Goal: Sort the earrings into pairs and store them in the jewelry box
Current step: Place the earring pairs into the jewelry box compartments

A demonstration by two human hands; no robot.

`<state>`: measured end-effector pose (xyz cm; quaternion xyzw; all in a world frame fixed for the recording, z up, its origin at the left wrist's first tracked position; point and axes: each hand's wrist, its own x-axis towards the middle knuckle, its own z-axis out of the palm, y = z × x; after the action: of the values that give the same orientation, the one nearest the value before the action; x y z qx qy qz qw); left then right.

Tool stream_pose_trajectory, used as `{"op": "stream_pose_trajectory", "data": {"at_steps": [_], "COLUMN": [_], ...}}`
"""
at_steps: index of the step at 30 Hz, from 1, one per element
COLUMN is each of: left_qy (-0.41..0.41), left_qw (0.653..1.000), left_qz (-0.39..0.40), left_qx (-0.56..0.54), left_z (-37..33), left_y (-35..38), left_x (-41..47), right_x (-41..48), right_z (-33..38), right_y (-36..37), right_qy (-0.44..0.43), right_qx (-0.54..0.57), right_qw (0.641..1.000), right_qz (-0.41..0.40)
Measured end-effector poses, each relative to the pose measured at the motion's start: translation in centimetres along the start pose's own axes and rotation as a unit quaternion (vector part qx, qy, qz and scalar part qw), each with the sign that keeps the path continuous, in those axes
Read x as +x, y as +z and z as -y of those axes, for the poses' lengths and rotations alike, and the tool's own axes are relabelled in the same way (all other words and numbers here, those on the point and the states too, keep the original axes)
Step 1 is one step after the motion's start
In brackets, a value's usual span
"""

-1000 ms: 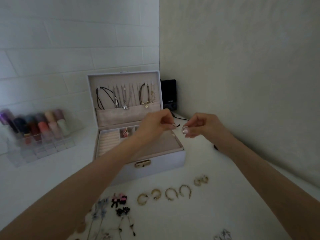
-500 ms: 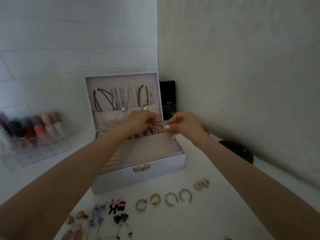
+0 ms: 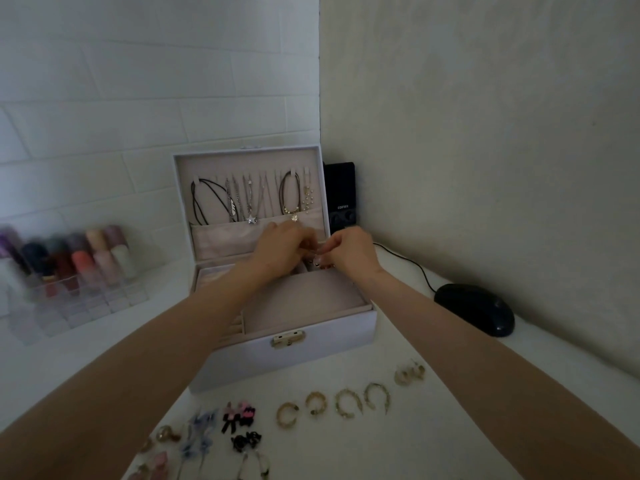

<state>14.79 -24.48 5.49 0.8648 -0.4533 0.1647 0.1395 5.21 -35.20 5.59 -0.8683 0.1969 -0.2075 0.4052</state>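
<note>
A pale lilac jewelry box [image 3: 311, 355] with beige lining, gold hoop earrings [image 3: 346, 403], a black mouse [image 3: 474, 308].

Domestic setting, most likely a bedroom or dressing corner. White surface [image 3: 450, 427] set into a corner of white brick-pattern wall [image 3: 138, 98] and plain plaster wall [image 3: 485, 133]. Open jewelry box [image 3: 311, 341] with necklaces [image 3: 249, 202] hung in lid. Clear organiser [image 3: 86, 306] of cosmetic bottles at left. Black speaker [image 3: 341, 188] and wired computer mouse [image 3: 476, 308] at right. Loose earrings [image 3: 346, 403] laid out in front.
</note>
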Motion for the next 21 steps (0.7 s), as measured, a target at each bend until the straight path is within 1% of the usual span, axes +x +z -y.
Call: {"op": "stream_pose_trajectory", "data": {"at_steps": [2,4,7,11,13,15,18,21], "left_qy": [0.004,0.015,0.022,0.031,0.034,0.036,0.040,0.039], "left_qw": [1.000,1.000,1.000,0.999,0.999,0.999,0.999,0.998], "left_qz": [-0.010,0.002,0.011,0.011,0.012,0.010,0.014,0.026], "left_qx": [-0.018,-0.014,0.004,0.020,0.028,0.020,0.017,0.035], "left_z": [-0.1,-0.1,0.2,0.4,0.4,0.4,0.4,0.3], "left_y": [-0.1,-0.1,-0.1,-0.2,-0.3,-0.4,-0.5,-0.4], "left_x": [-0.2,-0.4,-0.4,-0.3,-0.3,-0.5,-0.6,-0.5], "right_x": [0.1,0.2,0.3,0.5,0.6,0.8,0.4,0.2], "right_z": [-0.1,-0.2,-0.1,-0.2,-0.3,-0.3,-0.1,-0.2], "right_y": [0.2,0.4,0.5,0.9,1.0,0.6,-0.4,-1.1], "right_qy": [-0.009,-0.013,-0.016,-0.030,-0.029,-0.031,-0.033,-0.015], "right_qx": [-0.046,-0.074,-0.098,-0.120,-0.119,-0.101,-0.025,0.030], "right_qw": [0.999,0.997,0.995,0.992,0.992,0.994,0.999,0.999], "right_qz": [-0.013,-0.011,0.007,-0.009,-0.004,0.003,0.014,0.024]}}
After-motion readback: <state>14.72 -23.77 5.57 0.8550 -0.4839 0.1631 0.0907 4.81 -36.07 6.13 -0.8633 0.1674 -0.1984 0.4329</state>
